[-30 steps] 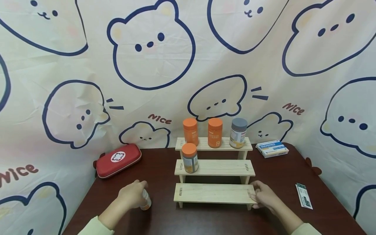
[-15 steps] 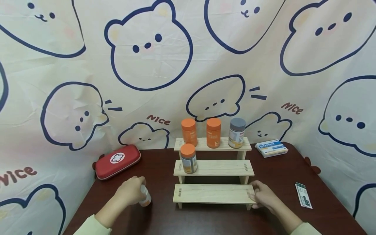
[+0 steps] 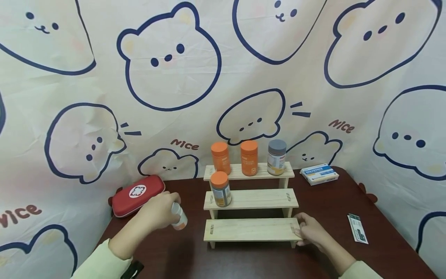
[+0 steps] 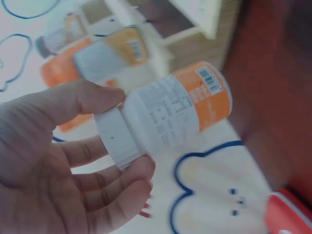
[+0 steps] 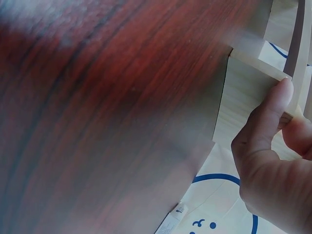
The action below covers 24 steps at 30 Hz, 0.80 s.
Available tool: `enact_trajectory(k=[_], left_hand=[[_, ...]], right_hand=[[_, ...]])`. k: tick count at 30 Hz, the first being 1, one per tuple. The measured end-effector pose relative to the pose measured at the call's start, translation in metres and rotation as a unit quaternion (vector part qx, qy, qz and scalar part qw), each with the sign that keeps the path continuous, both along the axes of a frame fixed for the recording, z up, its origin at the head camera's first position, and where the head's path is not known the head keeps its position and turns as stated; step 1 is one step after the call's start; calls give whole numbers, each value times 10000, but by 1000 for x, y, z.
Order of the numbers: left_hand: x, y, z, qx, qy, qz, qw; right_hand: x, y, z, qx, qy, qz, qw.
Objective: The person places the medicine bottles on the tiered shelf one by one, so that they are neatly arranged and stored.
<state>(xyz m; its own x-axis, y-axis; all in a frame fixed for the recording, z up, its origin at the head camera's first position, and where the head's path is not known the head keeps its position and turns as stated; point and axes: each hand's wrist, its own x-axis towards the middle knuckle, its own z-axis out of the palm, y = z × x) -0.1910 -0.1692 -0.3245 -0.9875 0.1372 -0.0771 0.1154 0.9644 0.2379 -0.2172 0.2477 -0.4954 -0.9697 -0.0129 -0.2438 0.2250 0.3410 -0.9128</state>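
My left hand (image 3: 158,211) grips a small white pill bottle (image 3: 179,218) with an orange label band, holding it tilted above the table. In the left wrist view the thumb and fingers are around the bottle's white cap (image 4: 117,138), and its body (image 4: 168,114) points away from the palm. With my right hand (image 3: 311,229) I pinch the right end of the lowest board of a three-tier wooden rack (image 3: 251,229); the right wrist view shows the thumb (image 5: 273,112) against the board's edge. No bottle stands on that lowest board.
Two orange bottles (image 3: 249,159) and a grey-capped bottle (image 3: 276,158) stand on the top tier. An orange-capped bottle (image 3: 221,189) is at the middle tier's left. A red case (image 3: 139,195), a blue-white box (image 3: 319,174) and flat packets (image 3: 357,228) lie on the table (image 3: 265,263).
My left hand has lifted the pill bottle up from the table and carried it forward and slightly right. The right hand keeps its hold on the rack. The head view has shifted a little.
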Motion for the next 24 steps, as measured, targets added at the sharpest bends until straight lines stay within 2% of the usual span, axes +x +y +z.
enact_trajectory(k=[4,7,14,18,20,24], left_hand=[[-4,20,17,28,60,-209,9998],[-5,36,27,27,66,-477,9988],[-13,81,45,-4,-107,-1047,9944],[-21,107,50,119,-168,-1337,9908],[-26,119,49,204,-148,-1462,9889],[-38,141,42,-26,41,-1588,9873]], right_hand=[[0,2,-1,-40,57,59,10000],[0,3,-1,-61,-4,27,10000],[1,5,-1,-100,30,47,9999],[2,4,-1,-181,58,-25,9998],[2,3,-1,-214,59,-34,9997],[1,1,-2,-251,89,-13,9996]])
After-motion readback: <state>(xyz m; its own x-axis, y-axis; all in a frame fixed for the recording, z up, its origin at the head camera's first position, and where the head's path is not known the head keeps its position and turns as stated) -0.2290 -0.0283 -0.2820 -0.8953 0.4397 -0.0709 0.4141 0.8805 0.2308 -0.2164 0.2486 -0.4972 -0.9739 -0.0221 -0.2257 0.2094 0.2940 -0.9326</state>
